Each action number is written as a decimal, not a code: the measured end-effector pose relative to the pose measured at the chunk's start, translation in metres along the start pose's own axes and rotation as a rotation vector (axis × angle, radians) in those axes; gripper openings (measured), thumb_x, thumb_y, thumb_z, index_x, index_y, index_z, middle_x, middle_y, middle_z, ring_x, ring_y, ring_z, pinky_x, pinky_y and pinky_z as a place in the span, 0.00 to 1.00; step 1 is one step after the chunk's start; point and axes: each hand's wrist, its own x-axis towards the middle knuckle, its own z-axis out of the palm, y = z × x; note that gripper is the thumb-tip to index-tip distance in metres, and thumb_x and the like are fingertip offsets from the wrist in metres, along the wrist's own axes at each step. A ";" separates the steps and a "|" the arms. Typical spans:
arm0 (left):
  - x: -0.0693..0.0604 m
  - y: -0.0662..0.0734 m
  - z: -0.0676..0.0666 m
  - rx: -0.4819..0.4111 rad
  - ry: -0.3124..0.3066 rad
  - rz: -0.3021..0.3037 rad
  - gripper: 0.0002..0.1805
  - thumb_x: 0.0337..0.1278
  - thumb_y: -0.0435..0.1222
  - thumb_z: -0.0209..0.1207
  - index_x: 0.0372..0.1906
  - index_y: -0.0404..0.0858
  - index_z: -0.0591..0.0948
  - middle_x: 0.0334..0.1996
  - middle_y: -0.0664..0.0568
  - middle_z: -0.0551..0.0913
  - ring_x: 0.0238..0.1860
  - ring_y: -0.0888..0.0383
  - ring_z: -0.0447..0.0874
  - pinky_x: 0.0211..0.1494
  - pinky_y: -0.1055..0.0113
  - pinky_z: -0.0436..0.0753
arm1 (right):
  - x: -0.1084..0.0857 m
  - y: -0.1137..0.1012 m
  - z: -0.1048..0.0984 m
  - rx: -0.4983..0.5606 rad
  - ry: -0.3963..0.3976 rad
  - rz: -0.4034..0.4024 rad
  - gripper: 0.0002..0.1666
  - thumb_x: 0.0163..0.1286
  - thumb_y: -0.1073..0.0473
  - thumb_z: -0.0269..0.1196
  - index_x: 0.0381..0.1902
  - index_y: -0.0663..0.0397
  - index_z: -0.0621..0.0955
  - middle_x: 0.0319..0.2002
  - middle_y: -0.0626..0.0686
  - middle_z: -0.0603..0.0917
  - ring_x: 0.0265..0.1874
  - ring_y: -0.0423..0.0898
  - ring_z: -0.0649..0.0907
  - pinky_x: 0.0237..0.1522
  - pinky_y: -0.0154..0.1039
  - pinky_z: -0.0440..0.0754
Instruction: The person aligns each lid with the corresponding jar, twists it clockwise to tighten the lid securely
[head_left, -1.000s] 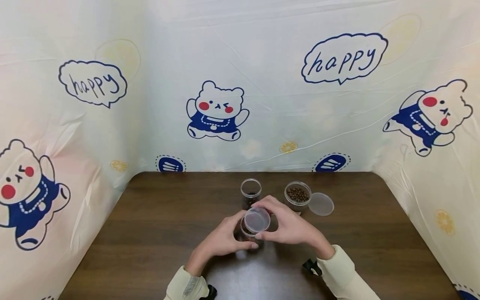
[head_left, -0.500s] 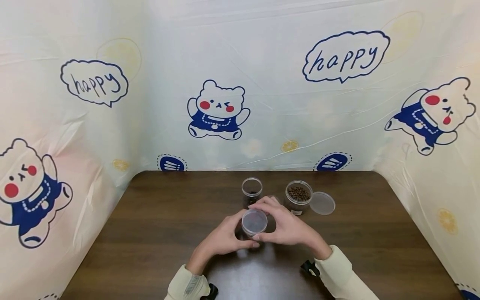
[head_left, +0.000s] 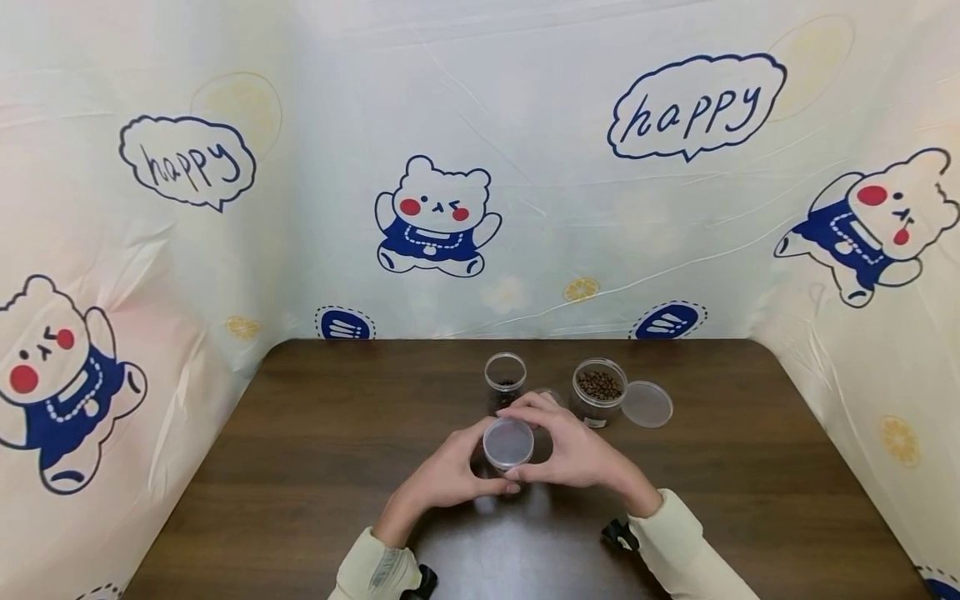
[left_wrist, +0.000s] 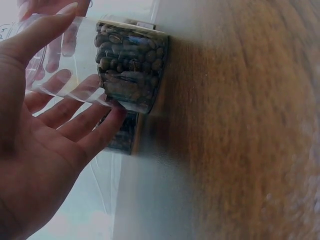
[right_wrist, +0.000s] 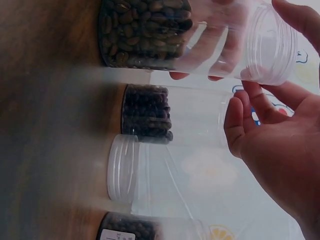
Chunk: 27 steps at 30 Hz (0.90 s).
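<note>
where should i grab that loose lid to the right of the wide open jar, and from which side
Probably best to grip the lid by its right rim, coming from the right: it looks round and shallow, seems to lie nearly flat on the table, and its left edge sits close beside the wide jar, leaving little room there.

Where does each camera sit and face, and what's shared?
Head: worn on the head, facing forward and down at the lidded jar; left hand, right hand, both sleeves show.
Left wrist: worn there, facing jar and table; left hand, right hand partly.
Right wrist: likewise; right hand, left hand partly.
Shared: coffee beans, both wrist views.
</note>
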 end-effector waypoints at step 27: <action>-0.001 0.003 -0.002 -0.042 -0.009 0.004 0.39 0.52 0.50 0.79 0.69 0.57 0.74 0.59 0.63 0.85 0.59 0.64 0.84 0.65 0.64 0.82 | -0.018 -0.003 0.018 0.227 0.133 0.035 0.44 0.65 0.55 0.77 0.76 0.45 0.72 0.68 0.55 0.79 0.57 0.43 0.78 0.56 0.40 0.80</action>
